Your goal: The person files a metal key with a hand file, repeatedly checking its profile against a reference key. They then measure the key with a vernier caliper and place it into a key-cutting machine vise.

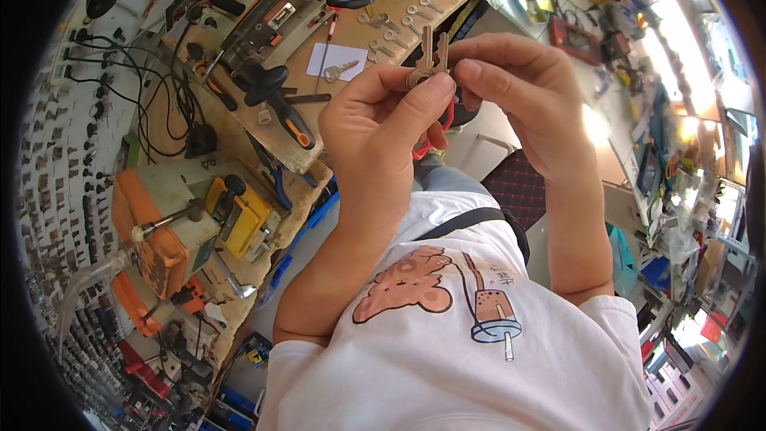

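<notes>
Two metal keys stand upright side by side in front of me, a left key (427, 46) and a right key (442, 51). My left hand (379, 116) pinches them near their heads between thumb and fingers. A red loop (449, 116) hangs below, partly hidden by that hand. Close against the right key is my right hand (531, 92), its thumb and index finger closed together. Whether anything sits between those fingertips is hidden. On the bench beyond, another key (341, 71) lies on white paper (319, 58), with several loose keys (391, 36) to its right.
A key-cutting machine (275, 20) with black knobs stands at the far left of the wooden bench (291, 132). Nearer is an orange and yellow machine (239, 215). Key blanks (60, 183) cover the left wall. A cluttered counter (594, 104) runs along the right.
</notes>
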Demonstrator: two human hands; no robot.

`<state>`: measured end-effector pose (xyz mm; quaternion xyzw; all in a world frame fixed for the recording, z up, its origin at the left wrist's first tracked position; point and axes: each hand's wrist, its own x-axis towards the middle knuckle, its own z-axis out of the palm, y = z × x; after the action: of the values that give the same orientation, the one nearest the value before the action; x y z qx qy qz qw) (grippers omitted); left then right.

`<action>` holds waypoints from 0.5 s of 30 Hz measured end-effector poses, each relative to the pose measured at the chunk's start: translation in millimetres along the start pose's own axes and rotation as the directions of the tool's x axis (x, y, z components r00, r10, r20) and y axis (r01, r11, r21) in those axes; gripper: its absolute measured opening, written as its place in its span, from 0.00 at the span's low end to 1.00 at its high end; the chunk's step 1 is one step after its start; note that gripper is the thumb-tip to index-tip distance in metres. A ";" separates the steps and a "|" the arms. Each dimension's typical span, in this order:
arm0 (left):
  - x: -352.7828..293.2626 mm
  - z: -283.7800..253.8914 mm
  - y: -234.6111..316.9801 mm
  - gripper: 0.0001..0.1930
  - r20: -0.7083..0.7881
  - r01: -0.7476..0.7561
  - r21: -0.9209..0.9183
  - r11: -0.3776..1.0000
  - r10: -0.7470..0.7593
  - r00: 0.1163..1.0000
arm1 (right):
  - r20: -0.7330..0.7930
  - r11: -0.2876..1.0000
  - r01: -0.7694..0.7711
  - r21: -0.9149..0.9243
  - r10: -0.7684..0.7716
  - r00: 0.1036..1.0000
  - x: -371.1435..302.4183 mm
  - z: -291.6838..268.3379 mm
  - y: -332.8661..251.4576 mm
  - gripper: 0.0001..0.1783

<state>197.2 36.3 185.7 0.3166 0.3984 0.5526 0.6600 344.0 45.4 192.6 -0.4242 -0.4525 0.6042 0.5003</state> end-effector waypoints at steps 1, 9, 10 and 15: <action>0.8 0.9 -1.2 0.04 -0.006 0.004 0.001 1.000 -0.004 1.000 | 0.000 1.000 -0.013 0.025 0.013 1.000 -0.6 -0.8 2.9 0.13; 11.4 3.4 -15.1 0.03 -0.042 0.060 0.055 0.997 -0.058 0.997 | -0.042 0.982 -0.116 0.149 0.123 0.991 2.1 -13.6 22.2 0.12; 12.8 3.6 -17.0 0.03 -0.047 0.077 0.067 0.995 -0.074 0.996 | -0.057 0.981 -0.108 0.159 0.118 0.991 2.4 -15.2 24.7 0.12; 17.7 4.3 -29.8 0.04 -0.009 0.139 0.138 0.981 -0.139 0.990 | -0.064 0.975 -0.127 0.180 0.141 0.988 7.6 -29.7 32.6 0.11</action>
<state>216.4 48.1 159.1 0.3332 0.4568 0.4760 0.6736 364.4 53.6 153.6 -0.4310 -0.3483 0.6573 0.5108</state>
